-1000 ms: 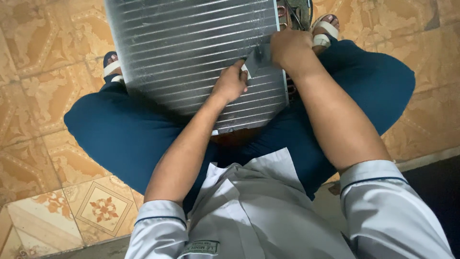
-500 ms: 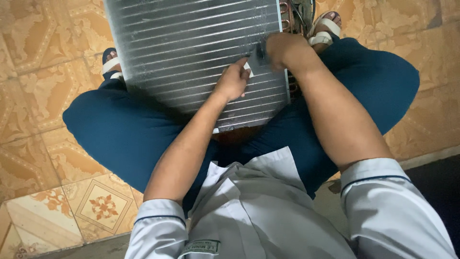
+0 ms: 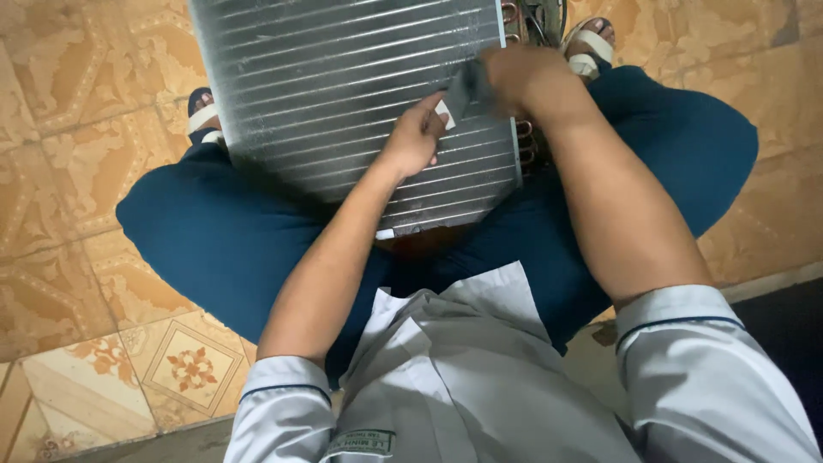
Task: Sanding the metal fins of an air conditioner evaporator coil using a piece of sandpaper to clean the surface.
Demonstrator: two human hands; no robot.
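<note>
A silver finned coil panel [image 3: 326,94] leans across my lap, resting on my dark blue trousers. My left hand [image 3: 414,137] rests on its fins near the right side, fingers curled around a small white object that is mostly hidden. My right hand [image 3: 519,79] is just above and to the right of it, gripping a dark flat tool [image 3: 467,86] pressed against the fins. Copper tube bends [image 3: 525,146] run down the panel's right edge.
Patterned tan floor tiles [image 3: 77,171] lie on both sides. My feet in sandals [image 3: 591,47] show beyond the panel at upper right and at the left edge. A dark mat [image 3: 789,343] lies at the lower right. My pale grey shirt fills the bottom.
My right hand with the dark tool has slid slightly left and down along the fins toward my left hand. The left hand has stayed in place on the panel.
</note>
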